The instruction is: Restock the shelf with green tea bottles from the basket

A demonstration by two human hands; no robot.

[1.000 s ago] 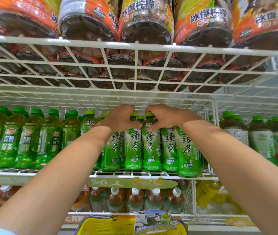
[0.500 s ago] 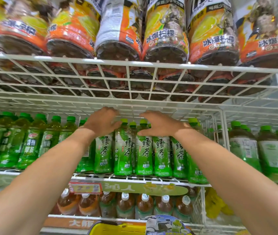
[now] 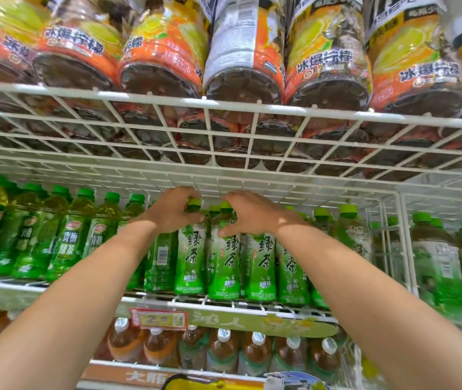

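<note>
Green tea bottles stand on the wire shelf; the left hand grips 1 bottle's neck, the right hand pinches its neighbour's.

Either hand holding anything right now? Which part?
Left hand grips one green tea bottle by its cap and neck; right hand pinches the neighbouring bottle at its neck.

One head-worn wide-angle view, facing forward and tilted up at a store cooler from close range. The upper wire shelf is seen from below, bottle bases overhead. The middle shelf sits near eye level at arm's reach, both forearms stretching in from the bottom corners. A lower row and a yellow basket edge the bottom
</note>
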